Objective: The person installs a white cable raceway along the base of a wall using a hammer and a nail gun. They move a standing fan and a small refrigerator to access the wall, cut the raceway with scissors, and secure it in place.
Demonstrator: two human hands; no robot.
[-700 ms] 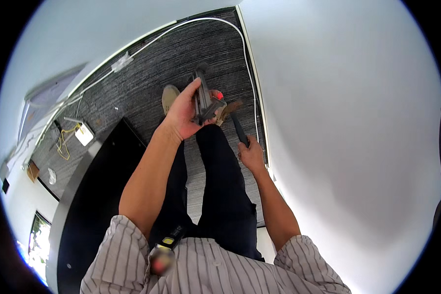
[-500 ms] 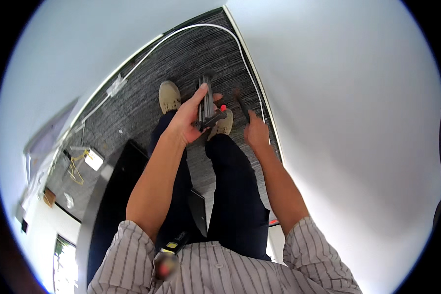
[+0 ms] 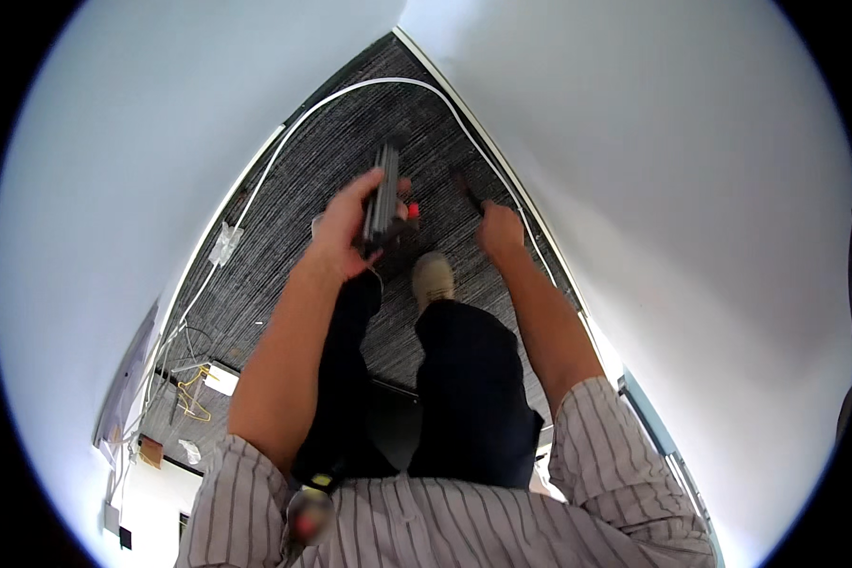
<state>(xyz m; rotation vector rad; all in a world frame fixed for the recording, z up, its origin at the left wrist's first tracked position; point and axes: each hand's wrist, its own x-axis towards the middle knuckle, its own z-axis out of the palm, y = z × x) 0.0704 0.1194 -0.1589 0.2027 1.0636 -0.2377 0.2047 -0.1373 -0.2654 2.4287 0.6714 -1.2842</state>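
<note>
Head view: dark tool in right hand, far end indistinct.

The left forearm and right forearm reach over the floor toward its far corner; the left hand curls in a grip, the right hand is clenched near the right edge.

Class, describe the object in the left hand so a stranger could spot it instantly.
Over the dark carpet, find the left hand. It grips a long, grey, ridged piece, thicker and paler than the dark tool in the right hand.
</note>
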